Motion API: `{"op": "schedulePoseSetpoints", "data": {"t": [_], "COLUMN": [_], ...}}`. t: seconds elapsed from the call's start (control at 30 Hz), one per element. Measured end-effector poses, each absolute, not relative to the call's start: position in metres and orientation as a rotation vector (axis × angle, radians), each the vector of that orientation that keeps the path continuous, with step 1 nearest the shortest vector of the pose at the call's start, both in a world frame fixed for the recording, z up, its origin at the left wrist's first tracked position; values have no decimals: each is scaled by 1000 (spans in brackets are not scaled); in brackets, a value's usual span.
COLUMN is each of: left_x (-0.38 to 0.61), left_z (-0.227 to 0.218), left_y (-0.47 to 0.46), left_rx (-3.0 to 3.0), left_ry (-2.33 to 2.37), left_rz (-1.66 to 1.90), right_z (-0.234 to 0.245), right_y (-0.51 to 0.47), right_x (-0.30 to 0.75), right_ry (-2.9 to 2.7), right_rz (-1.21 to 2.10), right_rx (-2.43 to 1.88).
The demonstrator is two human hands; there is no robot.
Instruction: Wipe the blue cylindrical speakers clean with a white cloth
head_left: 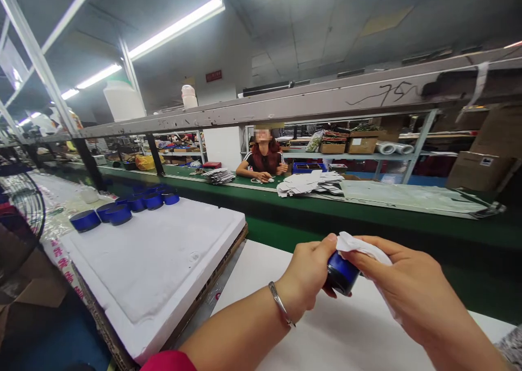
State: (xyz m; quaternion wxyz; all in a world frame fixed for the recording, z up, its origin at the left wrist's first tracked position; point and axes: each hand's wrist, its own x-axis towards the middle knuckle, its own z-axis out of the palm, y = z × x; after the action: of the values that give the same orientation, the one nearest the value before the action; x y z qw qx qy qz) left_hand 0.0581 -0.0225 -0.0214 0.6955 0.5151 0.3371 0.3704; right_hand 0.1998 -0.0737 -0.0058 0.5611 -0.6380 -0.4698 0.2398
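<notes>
My left hand [308, 273] is closed around a small blue cylinder [341, 273] with a black end, held tilted above a white work surface [322, 338]. A white cloth or tissue [362, 246] is pinched in my right hand [408, 273], its edge pressed against the upper end of the cylinder. Part of the cylinder is hidden behind my fingers and the cloth. Several similar blue cylinders [119, 213] stand grouped at the far left of a white foam board [163, 262].
Beyond runs a green conveyor belt [269, 229] under a grey overhead beam [285, 101]. Across it sits a person [265, 161] near stacks of white paper pieces [312, 183]. Cardboard boxes [481, 169] stand at the right, and a bundle of black cables [30, 202] hangs at the left.
</notes>
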Motion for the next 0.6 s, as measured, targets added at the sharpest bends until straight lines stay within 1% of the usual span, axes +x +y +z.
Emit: {"op": "schedulePoseSetpoints", "data": {"t": [0.07, 0.1, 0.2, 0.3, 0.37, 0.47, 0.53, 0.6], "left_x": [56, 55, 54, 56, 56, 57, 58, 60], "left_z": [-21, -20, -19, -19, -19, -20, -21, -21], "left_y": [-22, -21, -20, -22, -23, -25, -26, -27], "left_rx": [1131, 1114, 1053, 1031, 1065, 1120, 1143, 1135], "left_ry": [763, 771, 812, 843, 847, 852, 861, 839], "left_rz": [819, 805, 735, 703, 762, 865, 857, 799], "right_z": [2, 4, 3, -8, -16, -25, -26, -20], "right_y": [-76, -77, -77, -73, -71, -71, -72, -72], "right_x": [206, 210, 223, 232, 230, 212, 197, 188], "right_ry": [-1143, -1166, -1275, -1392, -1392, -1300, -1202, -1097], "right_rz": [725, 753, 727, 707, 626, 416, 281, 318], "right_rx": [-1502, -1504, -1506, -1499, -1520, -1516, -1485, -1480]}}
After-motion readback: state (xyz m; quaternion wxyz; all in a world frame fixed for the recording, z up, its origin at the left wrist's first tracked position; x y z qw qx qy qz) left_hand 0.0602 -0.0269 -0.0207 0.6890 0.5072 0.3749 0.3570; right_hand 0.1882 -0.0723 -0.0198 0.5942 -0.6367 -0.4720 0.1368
